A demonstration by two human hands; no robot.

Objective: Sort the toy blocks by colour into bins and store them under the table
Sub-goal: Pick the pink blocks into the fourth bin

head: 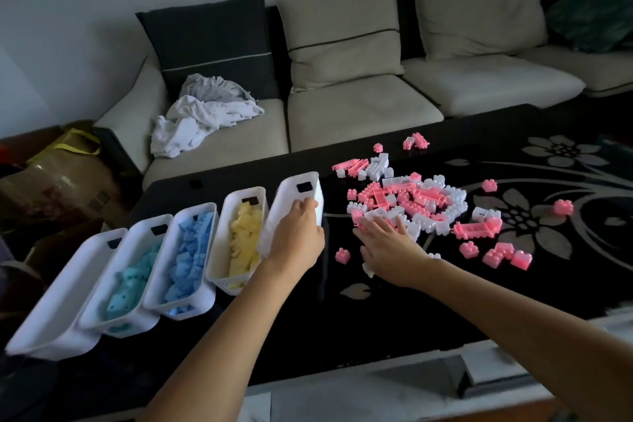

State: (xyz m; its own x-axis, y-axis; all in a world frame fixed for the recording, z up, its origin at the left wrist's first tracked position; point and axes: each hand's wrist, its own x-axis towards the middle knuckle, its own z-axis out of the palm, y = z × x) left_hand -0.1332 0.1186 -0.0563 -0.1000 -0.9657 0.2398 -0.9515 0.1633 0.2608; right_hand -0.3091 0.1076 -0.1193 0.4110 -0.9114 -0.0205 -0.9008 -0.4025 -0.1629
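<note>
Five white bins stand in a row on the black counter [376,319], at 9 o'clock of the block pile [411,202].

- **Bins, from the 9 o'clock end:** a white bin [61,312], a teal-block bin [120,325], a blue-block bin [185,310], a yellow-block bin [217,250] and the end bin [298,188].
- **Left hand [296,233]:** its fingers [306,205] are curled over the rim of the end bin and grip it. This bin sits tilted. Its contents cannot be told.
- **Right hand [387,243]:** palm down, its fingers [370,226] straight and spread. They rest on the pink and white blocks at the 7 o'clock edge of the pile and grasp nothing.
- **Loose pink blocks [507,255]:** scattered from 3 to 5 o'clock of the pile.
- **Sofa [359,106]:** at 12 o'clock, beyond the counter.
</note>
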